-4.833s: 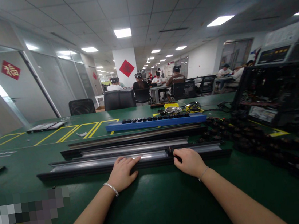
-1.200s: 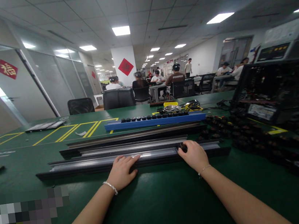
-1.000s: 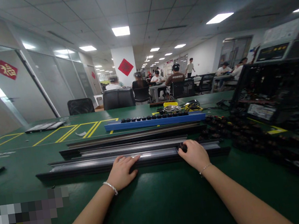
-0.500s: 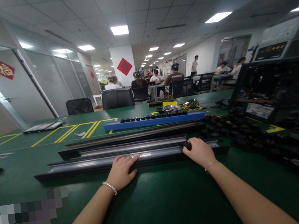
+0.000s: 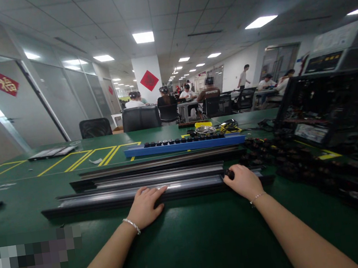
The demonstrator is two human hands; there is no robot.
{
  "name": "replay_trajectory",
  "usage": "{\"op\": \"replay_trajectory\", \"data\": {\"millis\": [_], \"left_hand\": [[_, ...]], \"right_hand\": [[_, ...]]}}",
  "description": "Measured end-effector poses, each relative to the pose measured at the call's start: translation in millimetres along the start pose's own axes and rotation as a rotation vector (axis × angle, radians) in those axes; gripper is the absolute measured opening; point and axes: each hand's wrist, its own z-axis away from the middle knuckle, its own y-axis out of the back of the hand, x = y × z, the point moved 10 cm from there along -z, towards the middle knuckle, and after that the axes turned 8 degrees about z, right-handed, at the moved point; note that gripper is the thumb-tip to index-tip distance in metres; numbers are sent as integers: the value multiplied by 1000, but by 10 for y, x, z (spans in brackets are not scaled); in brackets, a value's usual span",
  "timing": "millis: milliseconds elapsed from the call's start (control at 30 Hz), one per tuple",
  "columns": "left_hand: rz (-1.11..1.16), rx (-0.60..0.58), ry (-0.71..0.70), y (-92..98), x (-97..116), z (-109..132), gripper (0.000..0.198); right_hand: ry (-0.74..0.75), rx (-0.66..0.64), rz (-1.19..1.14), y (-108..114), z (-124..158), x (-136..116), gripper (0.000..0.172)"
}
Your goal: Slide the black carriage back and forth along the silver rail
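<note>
A long dark rail [image 5: 88,199] with a shiny metal channel lies crosswise on the green table, nearest to me. My left hand [image 5: 146,206] rests on its front edge left of centre, fingers stretched out and thumb apart, holding nothing. Toward the rail's right end, my right hand [image 5: 245,181] pinches a small round black part [image 5: 229,174] at the channel. The fingers hide much of that part, so its exact kind does not show. Just behind lie a second rail with a silver channel [image 5: 158,176] and a longer dark rail [image 5: 156,163].
Farther back stands a blue strip [image 5: 185,146] with a row of black parts. A metal bowl [image 5: 205,129] and black cables [image 5: 229,125] lie behind it. On the right are many dark parts [image 5: 301,162] and an opened black case [image 5: 330,105]. People sit at distant tables.
My right hand has slid a little to the right along the rail with the black part. My left hand has stayed put. A standing person in the background has moved right.
</note>
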Motion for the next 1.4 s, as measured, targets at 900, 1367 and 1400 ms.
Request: {"op": "replay_trajectory", "data": {"millis": [900, 1367, 1400], "left_hand": [[4, 7, -2, 4, -6, -1, 57], [-1, 24, -10, 12, -6, 7, 57], [-2, 25, -10, 12, -6, 7, 57]], "right_hand": [[-49, 9, 17, -52, -35, 214, 20], [-86, 18, 22, -42, -39, 286, 21], [-88, 15, 25, -42, -40, 291, 21]]}}
